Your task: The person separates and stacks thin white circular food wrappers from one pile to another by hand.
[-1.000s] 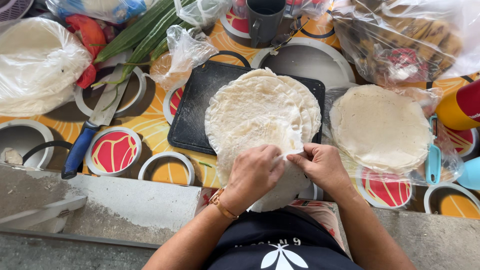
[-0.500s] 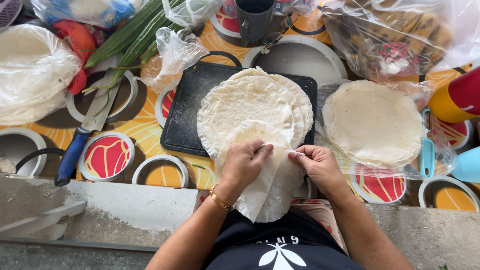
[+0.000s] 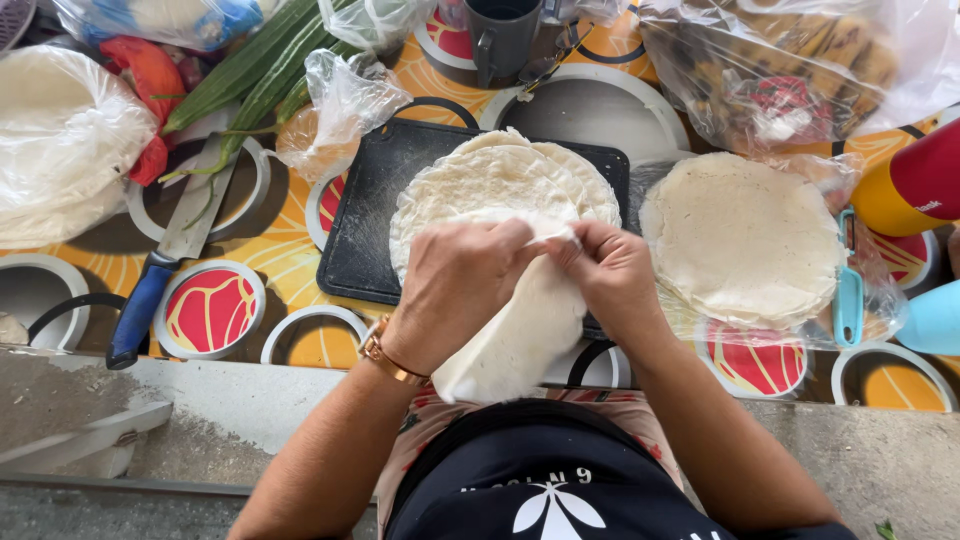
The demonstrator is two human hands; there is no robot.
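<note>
A stack of thin round white wrappers (image 3: 500, 180) lies on a black cutting board (image 3: 375, 215). My left hand (image 3: 455, 290) and my right hand (image 3: 610, 270) pinch the upper edge of one wrapper sheet (image 3: 520, 335) together. The sheet is lifted off the stack and hangs down toward my body. A gold bracelet sits on my left wrist.
A second wrapper stack (image 3: 740, 235) lies on clear plastic at the right. At the left lie a blue-handled knife (image 3: 160, 270), green stalks (image 3: 250, 65) and a bagged white pile (image 3: 60, 140). A grey mug (image 3: 500, 35) stands behind the board. A turquoise tool (image 3: 848, 295) is at the right.
Both hands have moved up from the near edge of the stack, peeling one sheet free and lifting it so it now hangs from the fingers.
</note>
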